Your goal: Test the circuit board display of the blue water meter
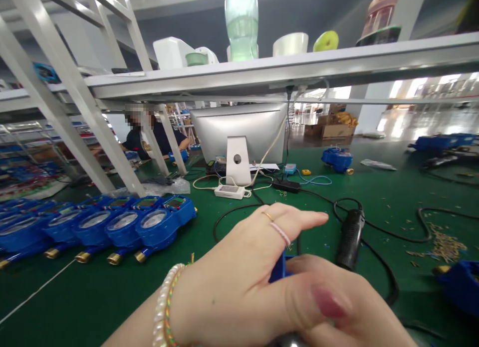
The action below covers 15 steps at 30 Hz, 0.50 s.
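Left hand [239, 277] grip clamped on mostly hidden blue part [279, 269], right hand out of frame

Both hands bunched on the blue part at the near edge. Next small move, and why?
Probably lift the left hand a little off the blue part. That hand covers nearly all of it, and the right hand crowds in from below, so only a corner shows. The black corded tool lies untouched just beyond on the green mat; the part likely needs to be exposed first.

Factory assembly bench: rows of blue water meters [123, 227], green mat [374, 202].
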### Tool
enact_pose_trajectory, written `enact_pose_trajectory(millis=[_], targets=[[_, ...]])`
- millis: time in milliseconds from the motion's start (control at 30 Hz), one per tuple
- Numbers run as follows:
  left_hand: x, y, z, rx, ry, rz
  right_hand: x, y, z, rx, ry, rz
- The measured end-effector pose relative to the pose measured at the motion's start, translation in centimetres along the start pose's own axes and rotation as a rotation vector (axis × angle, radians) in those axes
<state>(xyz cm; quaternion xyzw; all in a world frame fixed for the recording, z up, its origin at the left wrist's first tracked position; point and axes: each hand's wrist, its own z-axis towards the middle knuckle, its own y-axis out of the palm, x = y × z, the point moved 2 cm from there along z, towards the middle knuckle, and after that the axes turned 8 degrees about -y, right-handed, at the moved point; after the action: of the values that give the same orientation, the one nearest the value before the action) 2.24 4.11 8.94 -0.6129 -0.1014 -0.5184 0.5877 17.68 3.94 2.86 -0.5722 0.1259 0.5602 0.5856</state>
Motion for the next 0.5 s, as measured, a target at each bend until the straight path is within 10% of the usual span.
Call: enact_pose_trajectory(millis=[200, 500], targets=[[-4.6, -0.7, -1.2, 0.387, -0.091, -0.309, 3.5, 0.3, 0.0, 0.235, 0.248, 0.609], [-6.7, 2.1, -1.6, 0.068, -0.399, -0.529, 3.5, 0.4, 1.4, 0.305, 0.191, 0.714]])
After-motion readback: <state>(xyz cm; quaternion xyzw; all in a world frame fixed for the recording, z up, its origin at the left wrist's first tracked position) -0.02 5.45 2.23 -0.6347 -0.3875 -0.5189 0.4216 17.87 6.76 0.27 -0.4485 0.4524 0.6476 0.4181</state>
